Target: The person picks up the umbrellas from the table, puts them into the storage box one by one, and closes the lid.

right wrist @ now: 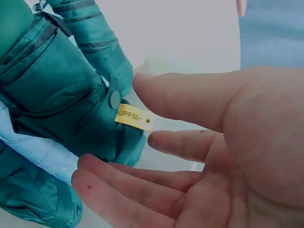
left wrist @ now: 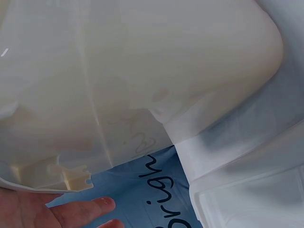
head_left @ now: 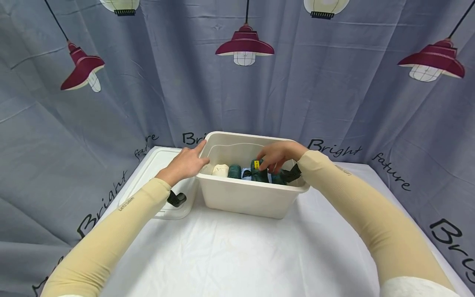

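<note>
A white plastic bin (head_left: 245, 197) stands uncovered, with folded umbrellas in a row inside. My right hand (head_left: 281, 154) reaches into it, over a dark green folded umbrella (right wrist: 52, 88) with a button and a yellow tag (right wrist: 134, 118) reading UPF50. Thumb and fingers are spread apart around the tagged end, not closed on it. Other green umbrellas (head_left: 234, 171), light blue fabric (head_left: 246, 173) and a cream bundle (head_left: 220, 170) lie alongside. At the bin's left end, my left hand (head_left: 185, 164) rests against the rim with its fingers extended.
A white lid (head_left: 161, 156) lies on the table left of the bin, partly beneath my left arm. White cloth (head_left: 241, 251) covers the table. A grey-blue curtain (head_left: 193, 82) with printed lamps hangs behind and at both sides.
</note>
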Available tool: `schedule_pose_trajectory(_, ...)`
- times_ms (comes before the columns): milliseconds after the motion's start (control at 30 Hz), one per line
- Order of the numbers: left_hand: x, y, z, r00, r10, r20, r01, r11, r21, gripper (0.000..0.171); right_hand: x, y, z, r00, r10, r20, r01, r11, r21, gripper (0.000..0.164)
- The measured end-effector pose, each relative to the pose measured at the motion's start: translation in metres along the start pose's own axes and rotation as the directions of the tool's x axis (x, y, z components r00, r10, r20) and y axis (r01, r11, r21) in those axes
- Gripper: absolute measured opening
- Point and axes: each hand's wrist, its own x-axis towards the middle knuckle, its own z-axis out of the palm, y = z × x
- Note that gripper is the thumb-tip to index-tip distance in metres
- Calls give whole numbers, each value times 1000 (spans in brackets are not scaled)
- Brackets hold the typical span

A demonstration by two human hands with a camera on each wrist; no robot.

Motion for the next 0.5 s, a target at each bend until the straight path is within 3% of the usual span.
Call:
schedule_pose_trajectory(333, -1, 0, -1, 1000, -6, 10, 7, 1000, -18, 78, -29, 4, 2, 978, -63, -197, 52, 997, -59, 60)
schedule_pose_trajectory(500, 0, 0, 0, 1000, -11, 21, 11, 1000, -23, 77, -40, 13, 9, 946, -121, -301, 94, 990, -101, 55)
